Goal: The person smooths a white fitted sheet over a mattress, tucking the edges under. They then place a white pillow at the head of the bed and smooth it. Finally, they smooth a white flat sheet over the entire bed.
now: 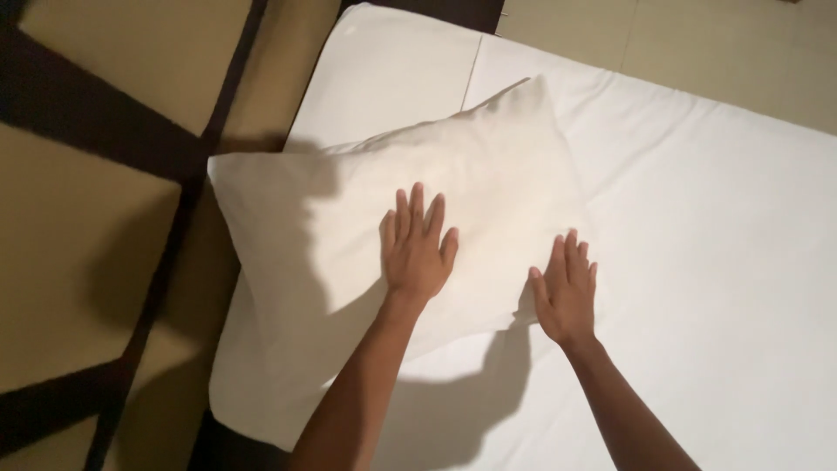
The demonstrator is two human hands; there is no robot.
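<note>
A white pillow (349, 218) lies at an angle across the head end of a mattress covered by a white sheet (697, 227). My left hand (417, 249) rests flat on the middle of the pillow, fingers spread and pointing away from me. My right hand (565, 288) lies flat at the pillow's right lower edge, partly on the pillow and partly on the sheet. Neither hand grips anything.
The mattress sits low on a floor of tan straw mats (78, 235) with dark cloth borders (157, 288). More matting shows beyond the mattress at the top right (697, 44). The pillow's left corner overhangs the mattress edge.
</note>
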